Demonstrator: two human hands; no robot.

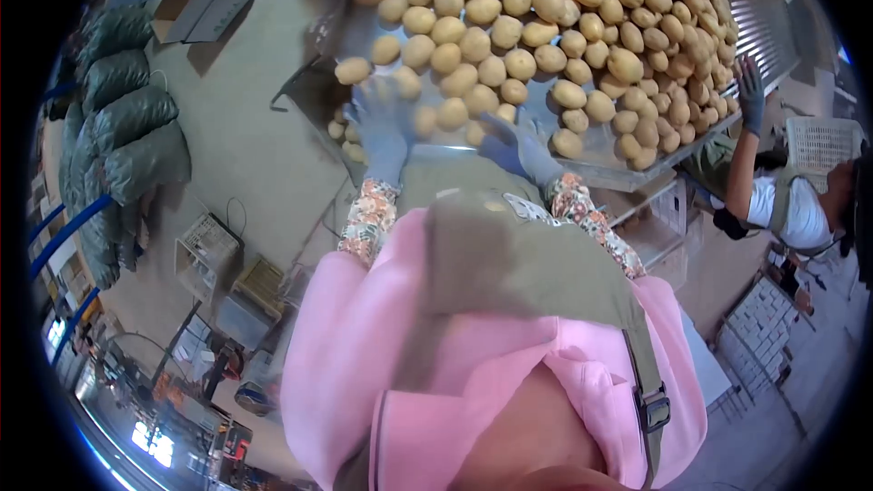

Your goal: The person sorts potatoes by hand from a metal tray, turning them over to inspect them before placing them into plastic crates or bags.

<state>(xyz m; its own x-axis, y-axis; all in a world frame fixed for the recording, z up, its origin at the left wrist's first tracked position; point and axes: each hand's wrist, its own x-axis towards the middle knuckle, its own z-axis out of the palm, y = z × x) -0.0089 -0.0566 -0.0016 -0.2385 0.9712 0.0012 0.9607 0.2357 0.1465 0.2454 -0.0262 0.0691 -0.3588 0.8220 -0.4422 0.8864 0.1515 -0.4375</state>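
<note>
Tan, oval produce (482, 9), resembling kiwifruit or potatoes, lies in a thick spread on a shiny metal table (436, 147). At the near left edge of the spread is my left hand (380, 123), in a light blue-grey glove, its fingers stretched out and a little blurred beside a few pieces. My right hand (523, 147), gloved alike, rests low over the near edge with fingers apart, close to several pieces. Neither hand is closed around a piece. Floral sleeves (368, 218) cover both wrists.
At the right edge of the table, a co-worker's gloved hand (751, 95) reaches to the pile. A white crate (823, 150) stands beyond. Filled green bags (136, 118) are stacked at left, near an open carton (211, 9). More crates (207, 250) stand on the floor.
</note>
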